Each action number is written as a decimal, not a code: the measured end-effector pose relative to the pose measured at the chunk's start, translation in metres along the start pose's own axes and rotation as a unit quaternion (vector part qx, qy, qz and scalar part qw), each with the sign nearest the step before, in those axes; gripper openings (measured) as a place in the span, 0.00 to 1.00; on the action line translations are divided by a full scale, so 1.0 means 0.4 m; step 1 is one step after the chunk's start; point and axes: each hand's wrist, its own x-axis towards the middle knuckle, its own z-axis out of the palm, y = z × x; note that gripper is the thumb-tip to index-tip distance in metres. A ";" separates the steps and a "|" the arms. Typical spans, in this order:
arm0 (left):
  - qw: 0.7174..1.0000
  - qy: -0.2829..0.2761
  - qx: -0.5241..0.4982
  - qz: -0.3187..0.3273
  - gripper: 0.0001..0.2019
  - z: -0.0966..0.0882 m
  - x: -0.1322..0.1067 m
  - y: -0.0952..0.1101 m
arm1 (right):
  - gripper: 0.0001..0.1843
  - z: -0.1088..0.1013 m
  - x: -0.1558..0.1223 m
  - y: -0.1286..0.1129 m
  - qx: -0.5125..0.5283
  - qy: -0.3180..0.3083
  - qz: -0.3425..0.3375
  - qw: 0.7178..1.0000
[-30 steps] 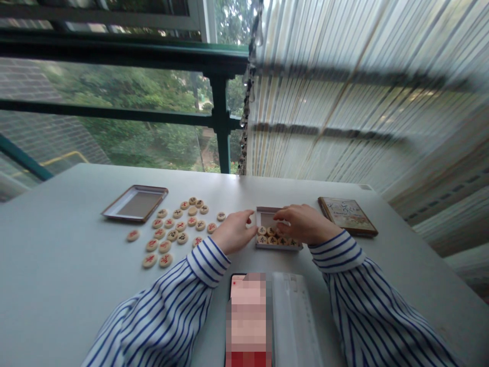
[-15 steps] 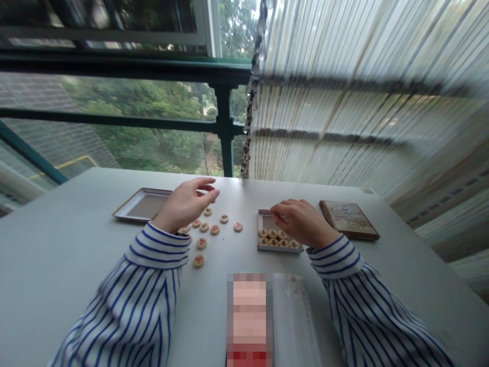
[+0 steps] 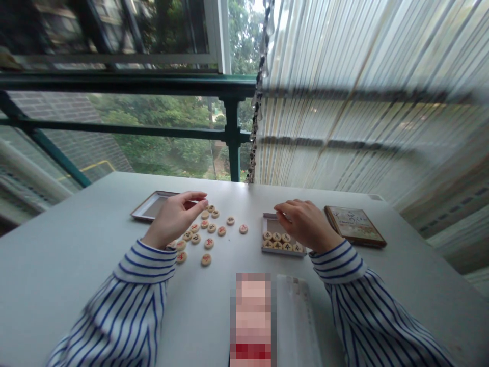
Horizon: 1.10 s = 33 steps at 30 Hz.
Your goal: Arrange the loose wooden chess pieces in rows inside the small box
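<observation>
My left hand (image 3: 173,216) hovers over the left part of the loose Chinese chess pieces (image 3: 209,243), thumb and index finger a little apart, with nothing visible between them. These round wooden pieces bear red or black characters; several lie partly behind my hand and wrist. Over the right side of a shallow open box (image 3: 269,216), my right hand (image 3: 307,224) has its fingers bent and the thumb apart from them. I see nothing held there, though the palm side is hidden. Inside the box, black-character pieces (image 3: 277,245) stand in two rows along the near side.
A shallow tray-like lid (image 3: 147,206) lies behind my left hand. To the right rests a flat printed case (image 3: 355,227). A translucent plastic sleeve (image 3: 298,316) and a blurred-out item (image 3: 252,316) lie near me on the white table (image 3: 87,244). A string curtain hangs behind.
My left hand has drawn left and nearer, uncovering more loose pieces. My right hand stays over the box. The whole view has shifted slightly.
</observation>
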 end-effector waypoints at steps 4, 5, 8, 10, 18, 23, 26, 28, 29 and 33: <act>0.998 0.043 -0.040 -0.029 0.20 -0.006 -0.022 -0.057 | 0.14 0.001 -0.001 -0.004 0.006 0.023 0.008 1.000; 0.997 0.056 -0.049 -0.036 0.20 -0.007 -0.026 -0.070 | 0.14 0.001 -0.001 -0.006 0.005 0.022 0.007 1.000; 0.993 0.096 -0.051 -0.047 0.19 -0.008 -0.039 -0.102 | 0.14 0.002 0.000 -0.010 0.003 0.017 0.007 1.000; 0.991 0.111 -0.048 -0.049 0.19 -0.007 -0.047 -0.118 | 0.14 0.005 0.002 -0.011 0.005 0.022 0.009 1.000; 0.987 0.138 -0.042 -0.073 0.17 -0.021 -0.067 -0.176 | 0.14 0.016 0.005 -0.023 0.010 0.035 0.006 0.999; 0.985 0.153 -0.011 -0.082 0.17 -0.044 -0.075 -0.198 | 0.14 0.016 0.008 -0.040 0.004 0.027 -0.009 1.000; 0.985 0.152 0.019 -0.085 0.17 -0.051 -0.078 -0.209 | 0.14 0.015 0.009 -0.053 0.009 0.027 -0.023 0.999; 0.985 0.146 0.035 -0.084 0.17 -0.052 -0.077 -0.216 | 0.13 0.016 0.010 -0.064 0.013 0.027 -0.033 0.999; 0.985 0.144 0.042 -0.083 0.17 -0.051 -0.076 -0.219 | 0.13 0.018 0.011 -0.070 0.014 0.028 -0.036 0.999; 0.985 0.137 0.076 -0.071 0.17 -0.042 -0.070 -0.233 | 0.13 0.030 0.028 -0.095 0.017 0.022 -0.050 0.998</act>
